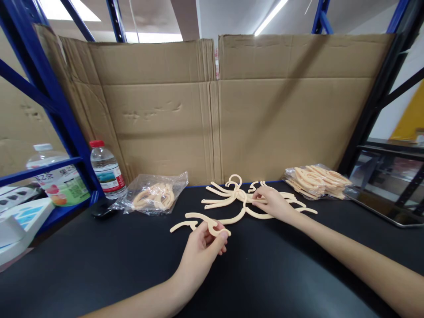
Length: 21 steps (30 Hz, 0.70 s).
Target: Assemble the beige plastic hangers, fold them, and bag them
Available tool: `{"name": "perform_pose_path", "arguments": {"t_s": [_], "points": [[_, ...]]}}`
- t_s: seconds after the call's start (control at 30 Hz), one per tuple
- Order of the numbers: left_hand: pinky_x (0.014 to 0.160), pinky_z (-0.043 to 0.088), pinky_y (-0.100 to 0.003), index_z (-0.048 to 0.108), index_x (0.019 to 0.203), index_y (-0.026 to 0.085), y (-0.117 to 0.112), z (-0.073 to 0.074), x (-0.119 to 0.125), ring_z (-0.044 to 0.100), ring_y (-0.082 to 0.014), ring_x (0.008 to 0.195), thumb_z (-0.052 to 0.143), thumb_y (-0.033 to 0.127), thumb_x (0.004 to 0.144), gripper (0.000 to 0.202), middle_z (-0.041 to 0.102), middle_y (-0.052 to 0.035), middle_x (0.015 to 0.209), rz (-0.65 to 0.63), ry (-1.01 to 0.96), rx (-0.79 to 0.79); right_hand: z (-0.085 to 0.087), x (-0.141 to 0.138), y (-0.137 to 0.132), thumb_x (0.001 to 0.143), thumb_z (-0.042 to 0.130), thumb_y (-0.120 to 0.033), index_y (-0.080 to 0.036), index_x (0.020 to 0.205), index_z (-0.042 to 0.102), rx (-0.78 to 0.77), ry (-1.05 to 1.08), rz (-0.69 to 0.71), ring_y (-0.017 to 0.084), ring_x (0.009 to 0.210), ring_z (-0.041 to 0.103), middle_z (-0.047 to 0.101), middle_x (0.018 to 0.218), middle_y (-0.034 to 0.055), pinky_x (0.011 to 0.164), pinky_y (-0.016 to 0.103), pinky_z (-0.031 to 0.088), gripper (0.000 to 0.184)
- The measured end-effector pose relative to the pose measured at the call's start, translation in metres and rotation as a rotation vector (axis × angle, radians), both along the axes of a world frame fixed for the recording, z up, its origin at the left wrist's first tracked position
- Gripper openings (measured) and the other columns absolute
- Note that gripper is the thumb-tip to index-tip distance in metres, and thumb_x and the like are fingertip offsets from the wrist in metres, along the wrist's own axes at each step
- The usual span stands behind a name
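My left hand (202, 247) is closed in a pinch on a cream plastic hanger (195, 219) that lies flat on the black table (132, 260), just in front of me. My right hand (272, 203) rests further back on a loose pile of the same cream hangers (232, 196), its fingers curled on one of them. The pile fans out to both sides of that hand.
A clear bag holding hangers (153, 195) lies at the left, and a stack of bagged hangers (314, 180) at the right. A water bottle (106, 170) stands by the blue rack post (49, 92). Cardboard sheets (212, 106) wall off the back. A tray (387, 207) sits far right.
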<state>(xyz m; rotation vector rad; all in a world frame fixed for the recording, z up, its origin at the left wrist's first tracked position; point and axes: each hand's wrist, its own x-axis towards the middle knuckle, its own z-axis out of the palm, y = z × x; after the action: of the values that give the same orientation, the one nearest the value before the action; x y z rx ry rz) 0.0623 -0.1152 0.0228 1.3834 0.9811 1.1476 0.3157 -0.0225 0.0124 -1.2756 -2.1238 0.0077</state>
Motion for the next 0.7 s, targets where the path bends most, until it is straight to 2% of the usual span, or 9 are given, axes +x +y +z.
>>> {"name": "perform_pose_path", "arguments": {"t_s": [0.33, 0.43, 0.53, 0.6, 0.7], "points": [[0.056, 0.043, -0.025, 0.059, 0.071, 0.015, 0.001, -0.001, 0.000, 0.051, -0.0118, 0.058, 0.069, 0.040, 0.072, 0.027, 0.057, -0.0008, 0.072, -0.026, 0.020, 0.037, 0.004, 0.007, 0.005, 0.083, 0.054, -0.023, -0.019, 0.086, 0.058, 0.100, 0.132, -0.074, 0.020, 0.079, 0.062, 0.066, 0.083, 0.0048, 0.075, 0.032, 0.046, 0.007], [0.056, 0.043, -0.025, 0.062, 0.073, 0.015, 0.002, -0.002, 0.000, 0.051, -0.0120, 0.058, 0.070, 0.040, 0.072, 0.027, 0.058, -0.0013, 0.072, -0.027, 0.012, 0.025, 0.012, 0.009, 0.004, 0.084, 0.051, -0.022, -0.019, 0.094, 0.061, 0.122, 0.130, -0.072, 0.021, 0.082, 0.061, 0.065, 0.087, 0.0063, 0.076, 0.033, 0.046, 0.014], [0.058, 0.042, -0.025, 0.064, 0.076, 0.014, 0.002, 0.001, -0.002, 0.050, -0.0119, 0.061, 0.072, 0.039, 0.071, 0.026, 0.059, -0.0015, 0.074, -0.006, -0.018, 0.008, 0.027, 0.013, -0.003, 0.085, 0.049, -0.022, -0.018, 0.096, 0.061, 0.142, 0.111, -0.067, 0.021, 0.079, 0.059, 0.061, 0.085, 0.0070, 0.073, 0.034, 0.046, 0.018], [0.059, 0.042, -0.024, 0.066, 0.078, 0.015, 0.003, 0.006, -0.007, 0.051, -0.0120, 0.063, 0.073, 0.037, 0.070, 0.025, 0.059, -0.0013, 0.075, 0.007, -0.046, 0.004, 0.039, 0.015, -0.013, 0.086, 0.048, -0.024, -0.018, 0.094, 0.060, 0.109, 0.118, -0.016, 0.020, 0.075, 0.058, 0.059, 0.082, 0.0060, 0.070, 0.033, 0.046, 0.016], [0.061, 0.040, -0.023, 0.066, 0.080, 0.015, 0.007, 0.014, -0.019, 0.050, -0.0120, 0.065, 0.075, 0.034, 0.070, 0.023, 0.058, -0.0003, 0.073, 0.026, -0.073, 0.028, 0.052, 0.013, -0.033, 0.089, 0.044, -0.028, -0.019, 0.093, 0.055, -0.065, 0.162, 0.123, 0.016, 0.064, 0.056, 0.058, 0.079, 0.0029, 0.062, 0.029, 0.046, 0.015]]}}
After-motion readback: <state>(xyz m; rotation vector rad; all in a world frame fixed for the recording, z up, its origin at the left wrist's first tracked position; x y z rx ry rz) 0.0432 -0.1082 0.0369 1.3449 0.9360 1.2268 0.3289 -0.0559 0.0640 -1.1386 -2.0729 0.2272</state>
